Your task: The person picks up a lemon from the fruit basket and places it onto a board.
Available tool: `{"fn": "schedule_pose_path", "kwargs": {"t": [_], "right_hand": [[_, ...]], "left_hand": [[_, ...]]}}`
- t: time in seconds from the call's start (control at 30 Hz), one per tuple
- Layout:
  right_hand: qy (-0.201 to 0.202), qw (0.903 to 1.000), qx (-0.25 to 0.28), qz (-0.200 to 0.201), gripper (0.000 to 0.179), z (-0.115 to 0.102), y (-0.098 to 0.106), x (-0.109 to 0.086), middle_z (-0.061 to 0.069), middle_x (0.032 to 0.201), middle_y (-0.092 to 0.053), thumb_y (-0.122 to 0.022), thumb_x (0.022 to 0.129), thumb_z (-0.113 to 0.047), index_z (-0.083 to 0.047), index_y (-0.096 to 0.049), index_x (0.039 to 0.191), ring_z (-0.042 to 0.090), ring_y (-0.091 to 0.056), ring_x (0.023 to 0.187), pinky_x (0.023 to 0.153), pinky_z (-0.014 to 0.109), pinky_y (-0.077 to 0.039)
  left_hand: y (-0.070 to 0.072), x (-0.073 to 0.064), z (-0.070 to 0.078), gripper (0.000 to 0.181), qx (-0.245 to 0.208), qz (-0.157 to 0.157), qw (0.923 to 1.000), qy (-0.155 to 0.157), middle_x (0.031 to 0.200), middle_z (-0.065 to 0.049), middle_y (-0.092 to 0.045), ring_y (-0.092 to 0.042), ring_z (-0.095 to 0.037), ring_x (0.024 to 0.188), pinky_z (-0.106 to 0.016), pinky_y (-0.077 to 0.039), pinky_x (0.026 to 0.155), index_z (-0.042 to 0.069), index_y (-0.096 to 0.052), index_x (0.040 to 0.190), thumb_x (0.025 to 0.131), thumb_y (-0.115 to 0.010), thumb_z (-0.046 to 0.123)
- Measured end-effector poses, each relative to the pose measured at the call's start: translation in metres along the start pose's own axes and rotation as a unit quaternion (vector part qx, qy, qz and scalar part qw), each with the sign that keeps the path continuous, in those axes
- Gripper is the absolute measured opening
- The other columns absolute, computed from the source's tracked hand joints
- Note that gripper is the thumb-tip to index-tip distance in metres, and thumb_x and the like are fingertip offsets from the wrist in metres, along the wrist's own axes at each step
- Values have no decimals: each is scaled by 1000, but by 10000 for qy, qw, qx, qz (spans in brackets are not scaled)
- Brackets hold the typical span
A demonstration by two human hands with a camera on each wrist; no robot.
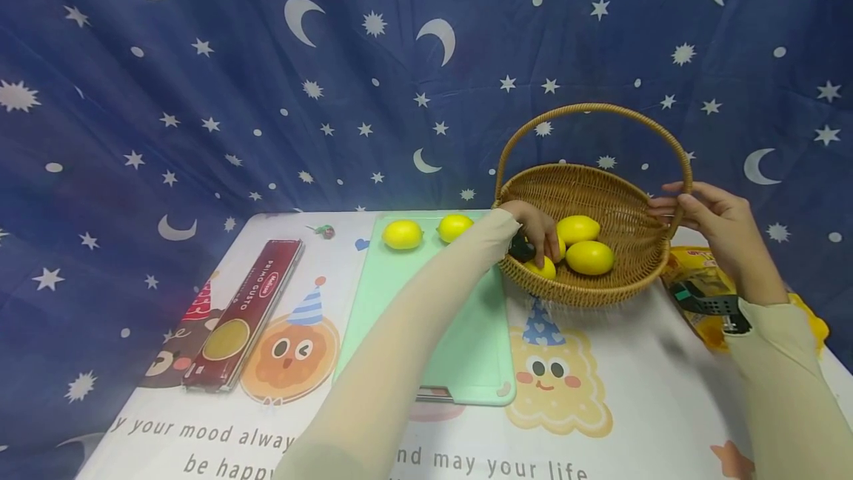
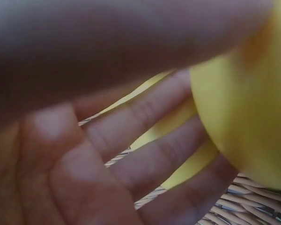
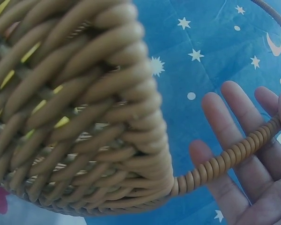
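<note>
- Head view: from the near side of the table (image 1: 666,391), set well back, facing forward and down; the starry cloth (image 1: 373,132) fills the upper frame, the basket (image 1: 566,184) sits right of centre.
- Left wrist view: very near, facing the palm and fingers of the left grip (image 1: 538,228), a lemon (image 2: 248,108) filling the right edge.
- Right wrist view: close outside the basket, its wall at left, the right grip (image 1: 726,232) at lower right.
- Head and right wrist share basket, cloth and right grip; head and left wrist share left grip and basket.
</note>
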State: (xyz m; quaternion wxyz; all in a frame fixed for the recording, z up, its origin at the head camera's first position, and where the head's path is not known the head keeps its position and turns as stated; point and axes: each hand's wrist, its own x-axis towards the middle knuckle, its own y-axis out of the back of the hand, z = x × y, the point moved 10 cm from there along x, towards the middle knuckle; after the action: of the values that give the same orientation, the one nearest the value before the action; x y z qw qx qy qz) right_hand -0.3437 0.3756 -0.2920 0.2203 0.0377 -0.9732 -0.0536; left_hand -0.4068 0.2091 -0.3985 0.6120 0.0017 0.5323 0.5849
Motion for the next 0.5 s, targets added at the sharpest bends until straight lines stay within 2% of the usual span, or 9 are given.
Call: {"fn": "schedule_pose_path", "kwargs": {"t": [0.33,0.43,0.5], "right_hand": [[16,9999,107,-3,29,0,0,-1,-2,101,-73,-44,98,-7,3,-55,123,6,-69,93,80,11,-51],[5,10000,83,-2,30,-1,-1,-1,-2,101,-73,-44,98,-8,3,-54,124,6,-69,93,81,12,-51],[-2,10000,68,3,30,-1,-1,0,-2,102,-73,-44,98,-9,4,-54,124,6,-69,94,81,12,-51]], "left_hand": [[-3,2,6,53,-261,-115,9993,-250,144,-9,-46,-44,-16,133,-19,-40,104,8,-46,139,89,-62,8],[-3,2,5,52,-136,-64,9996,-223,143,-7,-48,-45,-14,131,-16,-41,101,9,-48,138,88,-63,10],[-2,1,5,50,25,-27,9997,-235,141,-7,-50,-49,-12,124,-12,-42,94,9,-50,136,88,-64,12]]}}
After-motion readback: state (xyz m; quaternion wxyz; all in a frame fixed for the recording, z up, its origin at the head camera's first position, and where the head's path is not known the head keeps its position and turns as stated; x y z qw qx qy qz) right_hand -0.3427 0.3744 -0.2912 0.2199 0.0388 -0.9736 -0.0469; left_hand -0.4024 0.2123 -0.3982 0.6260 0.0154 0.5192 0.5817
